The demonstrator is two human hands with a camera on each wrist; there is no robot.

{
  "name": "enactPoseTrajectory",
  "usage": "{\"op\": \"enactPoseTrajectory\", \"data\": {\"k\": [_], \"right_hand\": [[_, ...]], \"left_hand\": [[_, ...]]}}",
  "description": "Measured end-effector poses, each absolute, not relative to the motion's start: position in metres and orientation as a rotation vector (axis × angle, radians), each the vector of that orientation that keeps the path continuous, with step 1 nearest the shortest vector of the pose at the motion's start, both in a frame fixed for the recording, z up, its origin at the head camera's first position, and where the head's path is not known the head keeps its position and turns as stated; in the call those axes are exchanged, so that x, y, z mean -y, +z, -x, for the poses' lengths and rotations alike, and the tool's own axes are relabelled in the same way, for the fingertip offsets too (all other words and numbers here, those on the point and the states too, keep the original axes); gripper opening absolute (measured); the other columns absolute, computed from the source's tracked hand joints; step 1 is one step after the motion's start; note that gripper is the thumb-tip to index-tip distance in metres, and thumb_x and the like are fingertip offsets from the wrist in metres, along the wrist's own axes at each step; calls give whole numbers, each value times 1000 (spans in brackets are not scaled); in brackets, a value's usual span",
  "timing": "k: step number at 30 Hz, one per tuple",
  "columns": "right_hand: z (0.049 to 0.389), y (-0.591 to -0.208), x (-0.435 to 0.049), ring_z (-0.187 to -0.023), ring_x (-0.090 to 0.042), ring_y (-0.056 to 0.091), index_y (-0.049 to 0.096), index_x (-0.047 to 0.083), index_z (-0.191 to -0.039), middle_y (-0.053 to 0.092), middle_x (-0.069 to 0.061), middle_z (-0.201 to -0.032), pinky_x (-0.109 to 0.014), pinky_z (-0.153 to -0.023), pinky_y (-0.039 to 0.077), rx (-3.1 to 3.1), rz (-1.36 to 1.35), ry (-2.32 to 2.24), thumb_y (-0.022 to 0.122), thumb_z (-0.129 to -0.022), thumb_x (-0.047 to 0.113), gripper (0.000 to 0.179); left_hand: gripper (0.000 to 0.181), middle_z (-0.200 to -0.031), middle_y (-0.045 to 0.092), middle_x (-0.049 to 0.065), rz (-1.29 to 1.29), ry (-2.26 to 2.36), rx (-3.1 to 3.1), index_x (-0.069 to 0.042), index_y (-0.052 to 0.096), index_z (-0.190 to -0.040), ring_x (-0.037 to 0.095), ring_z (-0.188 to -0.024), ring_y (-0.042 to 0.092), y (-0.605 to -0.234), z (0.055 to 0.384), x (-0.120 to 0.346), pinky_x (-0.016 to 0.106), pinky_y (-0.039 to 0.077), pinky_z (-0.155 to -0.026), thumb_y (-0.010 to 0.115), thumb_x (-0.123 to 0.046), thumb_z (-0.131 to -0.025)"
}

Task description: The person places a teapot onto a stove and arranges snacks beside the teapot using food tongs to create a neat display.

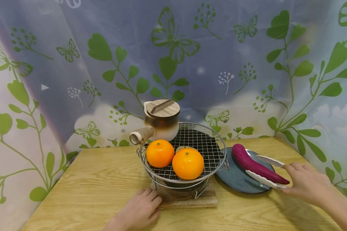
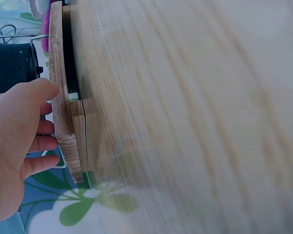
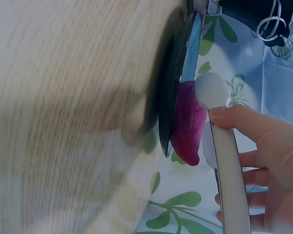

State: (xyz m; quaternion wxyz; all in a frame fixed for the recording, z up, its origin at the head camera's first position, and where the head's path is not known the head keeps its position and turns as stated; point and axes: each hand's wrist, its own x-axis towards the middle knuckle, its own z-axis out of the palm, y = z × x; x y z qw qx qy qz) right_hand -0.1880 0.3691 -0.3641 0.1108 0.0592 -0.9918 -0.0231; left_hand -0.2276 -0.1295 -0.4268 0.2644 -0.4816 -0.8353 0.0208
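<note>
My right hand (image 1: 309, 184) holds a pair of pale-handled tongs (image 1: 261, 180), whose two arms lie on either side of a purple sweet potato (image 1: 253, 164). The sweet potato rests on a dark blue-grey plate (image 1: 227, 173). In the right wrist view, thumb and fingers are on opposite sides of the tongs (image 3: 230, 180), and the rounded tips overlap the sweet potato (image 3: 188, 124). At the near left corner of a wooden board (image 1: 191, 202), my left hand (image 1: 140, 207) rests with loosely bent fingers. Its fingertips are right at the board's edge (image 2: 63, 112) in the left wrist view.
On the board stands a round grill (image 1: 211, 141) with a wire mesh top. Two oranges (image 1: 188, 163) sit at its front. A side-handled pot (image 1: 162, 128) with a wooden lid (image 1: 163, 108) stands at the back left. A printed leaf-and-butterfly curtain (image 1: 208, 64) hangs behind the table (image 1: 104, 173).
</note>
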Motion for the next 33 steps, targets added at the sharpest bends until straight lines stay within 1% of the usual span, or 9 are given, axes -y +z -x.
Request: {"op": "enactPoseTrajectory", "data": {"k": [4, 6, 11, 19, 25, 30, 33], "right_hand": [[190, -366, -365, -86, -38, 55, 59, 0, -108, 59, -14, -97, -47, -55, 45, 2899, -204, -79, 78, -61, 46, 69], [190, -367, -363, -85, -37, 55, 59, 0, -108, 59, -13, -96, -46, -55, 45, 2894, -218, -81, 78, -61, 46, 69], [191, -369, -360, -79, -32, 54, 59, 1, -107, 57, -9, -91, -40, -49, 41, 2878, -235, -88, 78, -61, 45, 66], [196, -372, -361, -74, -29, 54, 60, 1, -104, 56, -7, -87, -39, -48, 41, 2875, -252, -94, 78, -62, 41, 62], [198, -373, -359, -70, -27, 53, 60, 4, -98, 55, -4, -83, -38, -49, 40, 2854, -256, -102, 77, -61, 41, 55], [198, -373, -357, -63, -22, 49, 58, 7, -89, 49, 0, -75, -37, -46, 37, 2853, -261, -107, 78, -61, 40, 48], [198, -374, -357, -61, -20, 47, 58, 8, -87, 46, 2, -73, -36, -46, 35, 2853, -259, -107, 77, -61, 39, 45]], "left_hand": [[21, -83, 51, -2, 1300, 48, 2255, -16, 55, -85, 17, -78, 51, -426, 227, 130, 32, 43, -66, 66, -32, -77], [21, -82, 51, -2, 1297, 47, 2252, -16, 55, -84, 17, -78, 50, -426, 227, 129, 32, 43, -66, 66, -32, -77], [21, -83, 51, -1, 1296, 59, 2253, -16, 55, -85, 17, -78, 50, -427, 227, 129, 32, 43, -66, 66, -32, -77], [21, -83, 51, -1, 1297, 65, 2260, -16, 55, -85, 17, -78, 50, -426, 227, 130, 32, 43, -65, 66, -32, -78], [21, -82, 50, -1, 1296, 67, 2272, -16, 55, -85, 17, -78, 50, -426, 227, 130, 32, 43, -66, 66, -32, -78], [21, -83, 51, -1, 1297, 67, 2274, -16, 55, -85, 17, -78, 51, -426, 227, 130, 32, 43, -66, 66, -32, -78], [21, -82, 50, -1, 1292, 58, 2260, -16, 55, -84, 17, -78, 50, -426, 226, 129, 32, 43, -66, 66, -32, -77]]}}
